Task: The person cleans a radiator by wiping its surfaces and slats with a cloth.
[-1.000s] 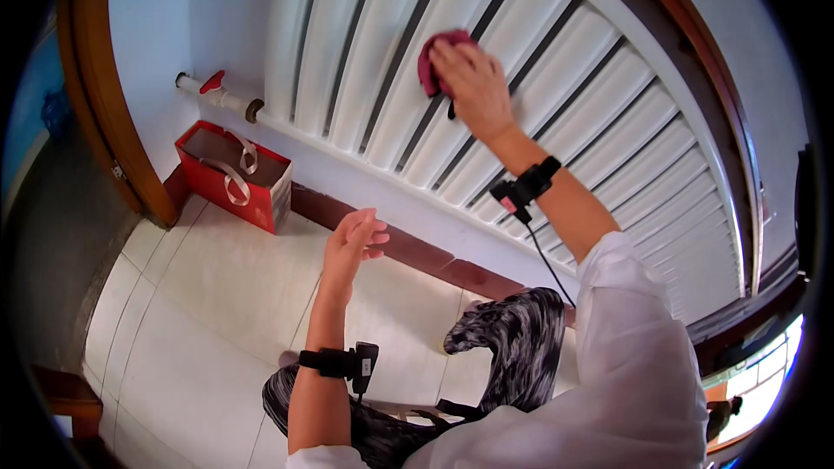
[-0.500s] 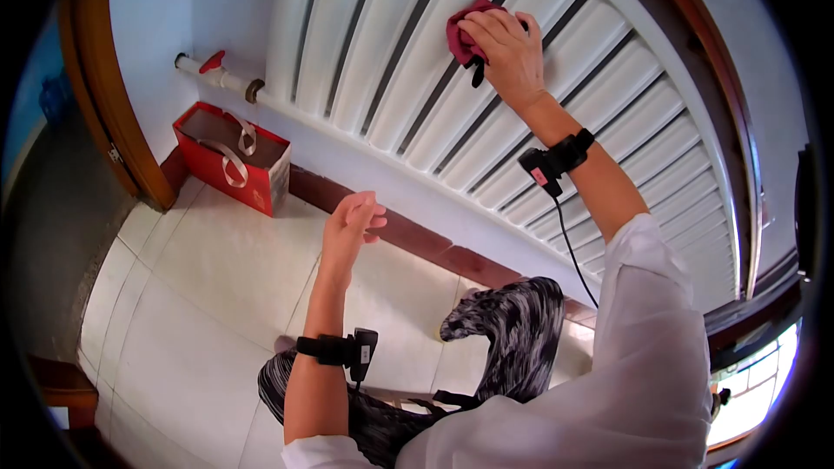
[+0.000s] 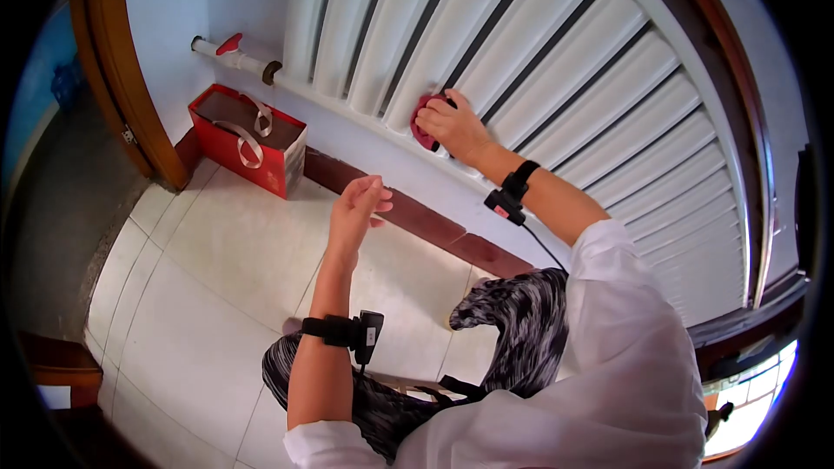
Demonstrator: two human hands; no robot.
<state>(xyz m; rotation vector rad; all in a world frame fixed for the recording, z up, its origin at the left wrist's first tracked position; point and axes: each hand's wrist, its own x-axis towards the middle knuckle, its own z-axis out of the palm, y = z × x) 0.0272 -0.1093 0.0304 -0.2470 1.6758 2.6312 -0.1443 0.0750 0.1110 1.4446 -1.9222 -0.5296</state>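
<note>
Here, the right hand (image 3: 456, 128), fingers seemingly bent, presses one red cloth (image 3: 420, 122) against one radiator (image 3: 528, 43); left hand (image 3: 354, 215), fingers loosely curled.

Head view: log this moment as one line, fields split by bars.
right hand: cloth held on radiator | left hand: empty, in mid-air | bag: upright on floor

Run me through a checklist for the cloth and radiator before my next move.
- Cloth in the right hand: ok.
- Cloth at the radiator: ok, near its lower edge.
- Left hand free: ok, holding nothing.
- Red bag away from the cloth: ok, standing on the floor.
- Cable away from the cloth: ok, trailing from the right wrist.
- Slat under the cloth clean: cannot tell, covered.
</note>
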